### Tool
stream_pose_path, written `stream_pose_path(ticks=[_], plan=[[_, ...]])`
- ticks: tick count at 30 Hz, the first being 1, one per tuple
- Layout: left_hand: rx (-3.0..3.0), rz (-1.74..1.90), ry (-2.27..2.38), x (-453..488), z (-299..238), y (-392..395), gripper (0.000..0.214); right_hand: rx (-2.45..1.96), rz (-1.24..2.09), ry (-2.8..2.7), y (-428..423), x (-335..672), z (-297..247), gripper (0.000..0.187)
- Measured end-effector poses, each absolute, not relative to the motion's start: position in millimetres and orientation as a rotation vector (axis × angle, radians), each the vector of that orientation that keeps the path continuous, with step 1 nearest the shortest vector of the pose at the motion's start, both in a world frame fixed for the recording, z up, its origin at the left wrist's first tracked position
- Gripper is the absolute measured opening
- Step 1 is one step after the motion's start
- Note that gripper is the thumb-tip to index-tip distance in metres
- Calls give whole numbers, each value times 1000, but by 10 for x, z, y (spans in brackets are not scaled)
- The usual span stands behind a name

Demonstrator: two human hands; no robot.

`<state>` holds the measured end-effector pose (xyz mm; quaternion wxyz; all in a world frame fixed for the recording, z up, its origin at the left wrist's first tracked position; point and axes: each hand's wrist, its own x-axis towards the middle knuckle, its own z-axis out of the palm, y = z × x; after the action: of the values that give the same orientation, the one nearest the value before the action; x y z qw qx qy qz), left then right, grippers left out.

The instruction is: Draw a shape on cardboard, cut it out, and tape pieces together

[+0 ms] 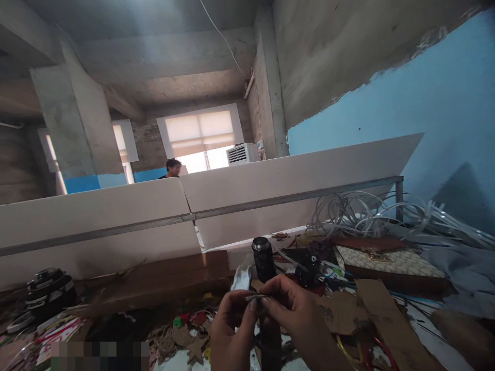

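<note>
A black cylinder with a threaded top [264, 260] stands upright in front of me, like a flashlight body. My left hand [231, 334] and my right hand [296, 314] meet in front of it, fingers pinched together on a small thin grey piece [255, 297]. The cylinder's lower part [269, 335] runs down between the two hands; which hand grips it is hidden. Both hands are closed.
The cluttered bench carries cardboard sheets [390, 322], a patterned flat box [390, 263], a heap of white plastic strips [371, 214], black round parts [48, 288] at left and coloured scraps. White partition boards [270, 198] stand behind. Another person [172, 168] sits beyond them.
</note>
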<state>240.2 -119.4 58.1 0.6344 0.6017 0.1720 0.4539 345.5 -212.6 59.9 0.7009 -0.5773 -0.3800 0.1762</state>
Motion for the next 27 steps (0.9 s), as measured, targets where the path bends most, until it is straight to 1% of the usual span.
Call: stream_pose_path(ticks=[5, 10, 11, 14, 16, 23, 27], plan=[[1436, 1024, 434, 2397, 595, -1192, 40, -1348, 343, -866, -2160, 3354, 715, 20], [1325, 1049, 439, 2354, 674, -1208, 41, -1360, 301, -864, -2172, 3319, 695, 29], [1309, 1058, 442, 2353, 673, -1193, 42, -1374, 268, -856, -2172, 3320, 683, 27], [1306, 1064, 457, 2358, 641, -1132, 45, -1409, 156, -864, -2174, 3333, 667, 15], [1322, 1044, 457, 2361, 623, -1104, 46, -1435, 119, -875, -2175, 3345, 673, 13], [1294, 1092, 448, 2361, 684, -1159, 45, -1391, 253, -890, -2167, 3378, 681, 26], [1287, 1099, 455, 2362, 703, -1169, 45, -1357, 309, -870, -2170, 3378, 672, 27]])
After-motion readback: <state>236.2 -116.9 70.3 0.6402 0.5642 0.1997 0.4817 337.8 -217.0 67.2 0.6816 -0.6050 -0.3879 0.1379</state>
